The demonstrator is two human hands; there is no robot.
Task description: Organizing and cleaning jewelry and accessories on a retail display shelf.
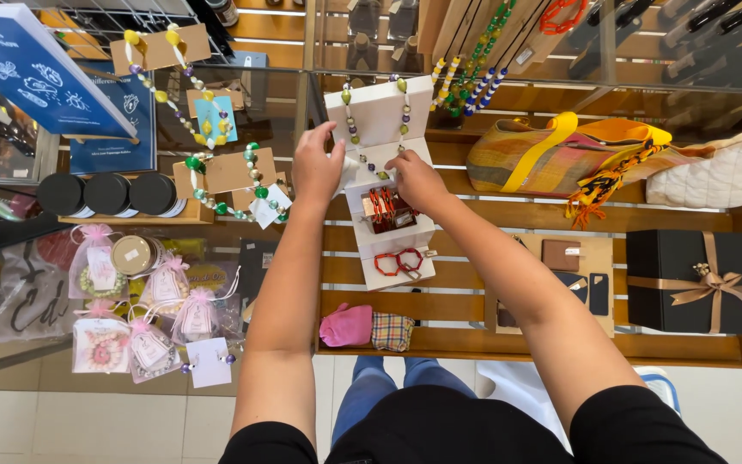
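1. Head view looks straight down on a wooden slatted shelf (474, 305) of craft goods, both bare arms reaching toward twelve o'clock.
2. Left hand (317, 166) curls its fingers around the left edge of a white display card (380, 112) carrying a beaded necklace (349, 120), pinching it lightly.
3. Right hand (416, 179) rests at the card's lower right edge, fingers bent down onto it; whether it grips cannot be told.
4. Just at six o'clock from the hands lie white boxes with red hoop earrings (398, 260).
5. At three o'clock sit a striped woven bag (551, 159) and a black gift box (689, 279) with ribbon.
6. At nine o'clock hang more bead necklaces (216, 163).
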